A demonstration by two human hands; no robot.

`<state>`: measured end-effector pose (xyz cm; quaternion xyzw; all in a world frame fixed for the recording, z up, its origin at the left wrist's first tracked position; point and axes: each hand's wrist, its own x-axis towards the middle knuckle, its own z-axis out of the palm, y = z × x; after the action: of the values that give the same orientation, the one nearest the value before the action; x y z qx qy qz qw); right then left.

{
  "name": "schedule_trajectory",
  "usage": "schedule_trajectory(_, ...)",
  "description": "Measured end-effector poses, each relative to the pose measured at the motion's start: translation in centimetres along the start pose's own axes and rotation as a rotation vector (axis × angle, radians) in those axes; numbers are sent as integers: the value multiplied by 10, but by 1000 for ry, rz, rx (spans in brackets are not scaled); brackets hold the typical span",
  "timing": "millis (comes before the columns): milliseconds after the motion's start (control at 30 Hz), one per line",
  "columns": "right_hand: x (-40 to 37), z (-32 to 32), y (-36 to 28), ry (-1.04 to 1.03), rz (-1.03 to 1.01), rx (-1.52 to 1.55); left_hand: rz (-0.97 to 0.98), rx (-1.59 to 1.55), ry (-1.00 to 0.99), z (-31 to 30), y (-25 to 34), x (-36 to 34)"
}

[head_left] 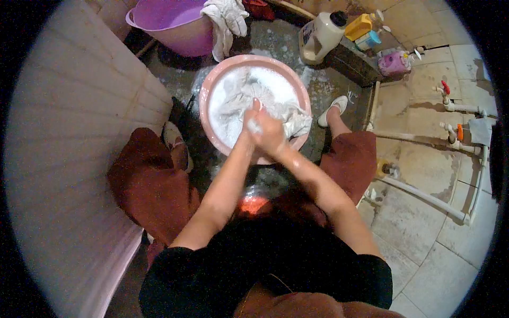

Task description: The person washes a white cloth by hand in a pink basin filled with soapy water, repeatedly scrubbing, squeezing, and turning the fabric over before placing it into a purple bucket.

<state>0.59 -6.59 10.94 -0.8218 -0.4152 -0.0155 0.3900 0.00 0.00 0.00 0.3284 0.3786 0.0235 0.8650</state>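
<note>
A pink basin (pixel 302 90) on the floor holds suds and a soaked white cloth (pixel 241 100). My left hand (pixel 249 121) and my right hand (pixel 271 132) press together over the near half of the basin, both closed on the cloth. The right hand partly covers the left, so the fingers and the gripped part are mostly hidden. Foam clings to the hands where they meet. A bunched fold of the cloth rests against the basin's right rim.
A purple tub (pixel 185 37) with a whitish cloth (pixel 225 24) over its rim stands at the back left. A large detergent bottle (pixel 321 40), smaller bottles (pixel 363 26) and a pink-purple container (pixel 395 63) stand at the back right. Taps (pixel 450 130) and pipes line the right wall.
</note>
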Motion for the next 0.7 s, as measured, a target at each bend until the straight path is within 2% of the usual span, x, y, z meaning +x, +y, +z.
schedule_trajectory(67, 25, -6, 37, 81, 383, 94, 95, -176, -59, 7, -25, -6)
schedule_trajectory(100, 49, -15, 59, 149, 585, 143, 117, -171, -81, 22, -14, -3)
schedule_trajectory(133, 54, -3, 68, 79, 607, 32, 157, -93, 13, 33, 7, -9)
schedule_trajectory(167, 53, 1, 66, 90, 587, 17, 181, -49, 96, 50, 15, -10)
schedule_trajectory(200, 28, 16, 39, 131, 418, 58, 152, 263, 75, 23, 6, 1)
schedule_trajectory(233, -1, 18, 24, 166, 263, 70, 106, 242, 71, 10, -16, -4)
schedule_trajectory(267, -10, 24, 20, 169, 261, 63, 240, 39, -140, -4, -19, 2)
schedule_trajectory(300, -14, 31, 15, 149, 171, 124, 377, -155, -343, -19, -13, 4)
schedule_trajectory(333, -22, 32, 13, 118, 89, 179, -106, -716, -546, -23, 1, -10)
schedule_trajectory(367, -13, 24, 28, 108, 96, 186, -108, -721, -532, -8, 1, -25)
schedule_trajectory(433, 31, 1, 71, 46, 724, 103, 142, -181, -49, 36, -7, -38)
schedule_trajectory(467, 34, -3, 51, 55, 727, 117, 48, -196, 73, 36, -11, -22)
schedule_trajectory(533, 30, -22, 2, 51, 685, 224, 29, -231, 4, 26, 1, -21)
schedule_trajectory(567, 18, -15, -1, 55, 692, 217, 13, -262, -63, 20, 6, -22)
schedule_trajectory(667, -18, 22, 8, 138, 130, 138, 63, -245, -134, -12, -22, 15)
schedule_trajectory(700, -5, 18, 22, 132, 388, 189, 92, -237, -156, -21, -29, 19)
